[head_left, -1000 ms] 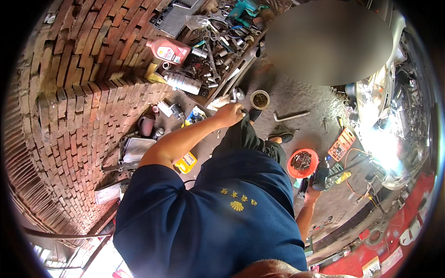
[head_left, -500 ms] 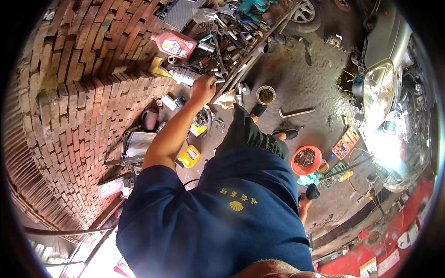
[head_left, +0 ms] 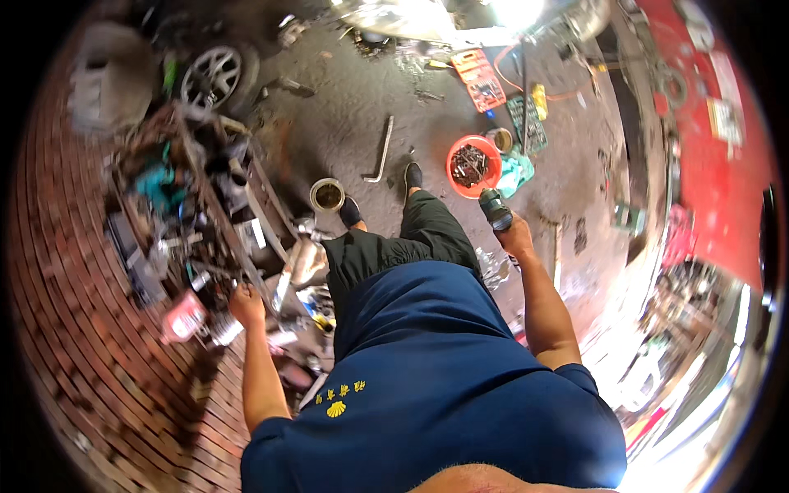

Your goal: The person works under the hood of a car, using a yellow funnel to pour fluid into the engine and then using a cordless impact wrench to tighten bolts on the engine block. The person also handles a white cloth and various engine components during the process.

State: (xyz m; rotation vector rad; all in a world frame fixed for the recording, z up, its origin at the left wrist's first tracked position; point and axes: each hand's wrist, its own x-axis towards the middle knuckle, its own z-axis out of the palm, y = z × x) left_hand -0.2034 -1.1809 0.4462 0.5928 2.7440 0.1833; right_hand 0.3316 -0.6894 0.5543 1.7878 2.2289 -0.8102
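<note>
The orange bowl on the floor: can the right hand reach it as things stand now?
Probably not freely: the right hand already holds a dark tool. The orange bowl lies just beyond it on open floor, nothing between.

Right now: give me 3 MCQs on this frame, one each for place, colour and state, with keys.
1. Where does the orange bowl sit?
A. on the concrete floor
B. on the cluttered rack
C. in the left hand

2. What colour is the person's shirt?
A. white
B. dark blue
C. green

3. What is the right hand doing?
A. hanging empty
B. gripping a dark cylindrical tool
C. resting on the wheel

Key:
1 A, it stands on the floor beyond the shoes.
2 B, blue with a small yellow print.
3 B, fingers wrap the tool; the left hand reaches the cluttered rack.
</note>
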